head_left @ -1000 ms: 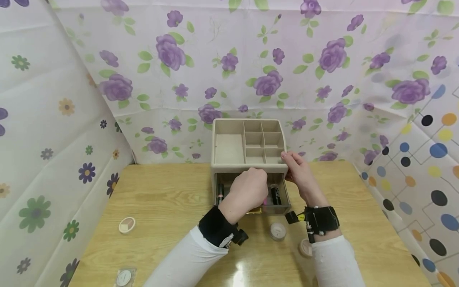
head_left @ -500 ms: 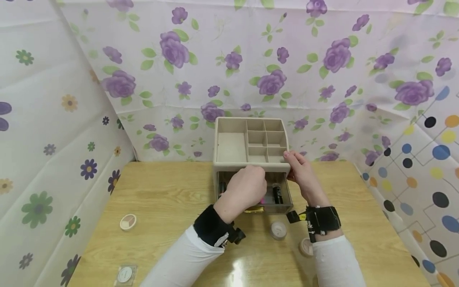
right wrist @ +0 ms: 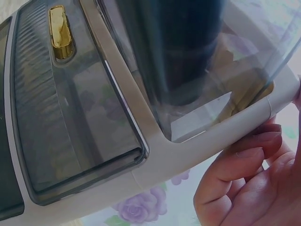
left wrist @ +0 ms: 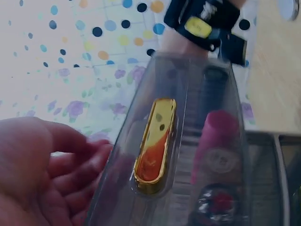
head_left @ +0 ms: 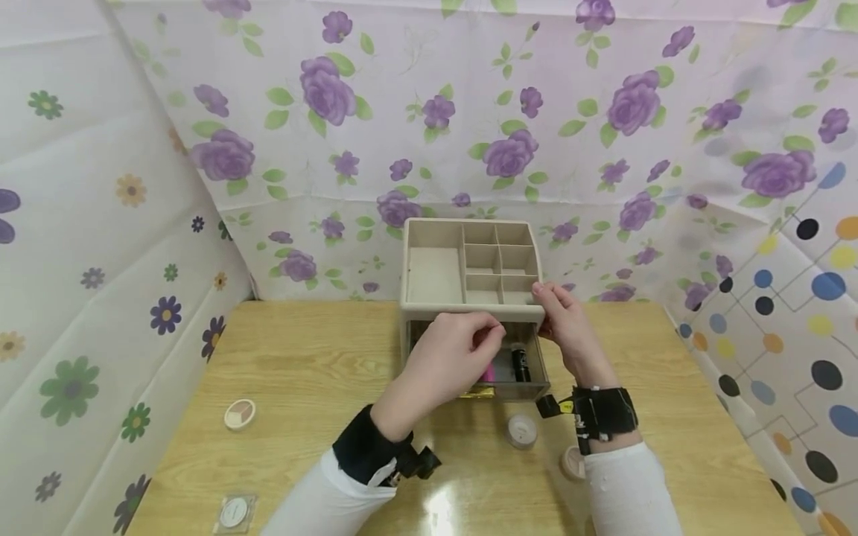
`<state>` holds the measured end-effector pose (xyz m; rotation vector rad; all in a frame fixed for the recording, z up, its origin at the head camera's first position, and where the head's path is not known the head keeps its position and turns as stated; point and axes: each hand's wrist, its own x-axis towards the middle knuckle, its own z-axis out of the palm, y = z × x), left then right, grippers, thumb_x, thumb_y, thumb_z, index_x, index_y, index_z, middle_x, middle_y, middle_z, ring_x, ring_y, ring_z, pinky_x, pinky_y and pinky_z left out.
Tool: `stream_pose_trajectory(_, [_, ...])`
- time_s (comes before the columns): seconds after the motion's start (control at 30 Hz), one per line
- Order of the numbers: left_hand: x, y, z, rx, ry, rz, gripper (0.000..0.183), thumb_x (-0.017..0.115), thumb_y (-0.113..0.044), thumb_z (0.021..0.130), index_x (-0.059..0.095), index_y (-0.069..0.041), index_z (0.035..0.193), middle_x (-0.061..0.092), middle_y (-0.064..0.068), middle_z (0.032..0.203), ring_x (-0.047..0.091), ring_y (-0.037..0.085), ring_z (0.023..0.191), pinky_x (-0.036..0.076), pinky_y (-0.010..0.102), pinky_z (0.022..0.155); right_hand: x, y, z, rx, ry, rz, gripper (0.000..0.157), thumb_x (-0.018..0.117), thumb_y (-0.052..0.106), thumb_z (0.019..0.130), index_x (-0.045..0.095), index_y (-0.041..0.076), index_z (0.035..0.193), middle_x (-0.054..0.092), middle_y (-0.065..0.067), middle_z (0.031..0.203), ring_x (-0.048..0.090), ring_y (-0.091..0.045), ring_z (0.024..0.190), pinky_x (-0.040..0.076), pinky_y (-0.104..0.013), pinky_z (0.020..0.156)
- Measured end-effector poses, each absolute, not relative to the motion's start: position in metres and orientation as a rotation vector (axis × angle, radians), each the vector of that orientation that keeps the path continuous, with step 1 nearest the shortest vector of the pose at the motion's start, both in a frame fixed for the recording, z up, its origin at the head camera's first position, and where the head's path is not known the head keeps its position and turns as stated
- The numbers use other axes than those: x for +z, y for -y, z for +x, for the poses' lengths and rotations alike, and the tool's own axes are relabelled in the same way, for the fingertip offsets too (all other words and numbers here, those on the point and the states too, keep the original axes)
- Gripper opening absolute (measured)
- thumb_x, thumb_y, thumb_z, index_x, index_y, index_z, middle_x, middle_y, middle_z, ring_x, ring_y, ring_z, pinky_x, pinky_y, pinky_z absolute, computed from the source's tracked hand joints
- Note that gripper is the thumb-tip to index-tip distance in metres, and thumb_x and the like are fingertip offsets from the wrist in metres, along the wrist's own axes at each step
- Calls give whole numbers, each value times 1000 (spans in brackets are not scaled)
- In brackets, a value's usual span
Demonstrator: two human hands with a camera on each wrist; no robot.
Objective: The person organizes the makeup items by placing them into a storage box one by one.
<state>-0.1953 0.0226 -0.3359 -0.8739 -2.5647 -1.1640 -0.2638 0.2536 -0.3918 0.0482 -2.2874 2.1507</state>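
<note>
A cream makeup organizer [head_left: 434, 275] stands at the back of the table, its clear upper drawer [head_left: 526, 390] pulled out. My left hand [head_left: 445, 353] is over the drawer's left part, thumb and fingers loosely bent, with nothing visible in them. In the left wrist view, the fingers lie beside the drawer's edge, and their tips are partly hidden. Inside the drawer are a black tube [head_left: 520, 363] and a pink tube [left wrist: 216, 136], seen through the front with its gold handle [left wrist: 155, 141]. With thumb on the top rim, my right hand [head_left: 566, 327] grips the organizer's right side.
A small round jar [head_left: 520, 431] sits before the drawer, and a round compact [head_left: 573, 463] lies by the right wrist. At the left are a contour compact [head_left: 239, 415] and a white compact in a clear square case [head_left: 234, 514]. Floral cloth [head_left: 375, 149] hangs behind.
My left hand has risen and drawn slightly back to the left from inside the drawer, its fingers loosening. The right hand keeps its grip on the organizer.
</note>
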Motion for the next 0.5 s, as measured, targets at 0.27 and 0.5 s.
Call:
stream_pose_trajectory(0.27, [-353,-9,-162,-1559,2253,-976,19,59,-21,101,70,-16,87,58,-11,65,48,2,51,43,19,45,-395,-253,-266,2181,2256,54,32,58,48,99,54,16,93,58,3,75,56,-11,67,46,-23,59])
stream_pose_trajectory(0.5, [-388,-13,-136,-1944,2288,-1023,23,55,-24,104,70,-14,89,63,0,65,50,8,45,37,18,36,-397,-254,-267,2155,2254,62,30,56,48,99,55,18,96,61,1,81,60,-13,72,49,-23,61])
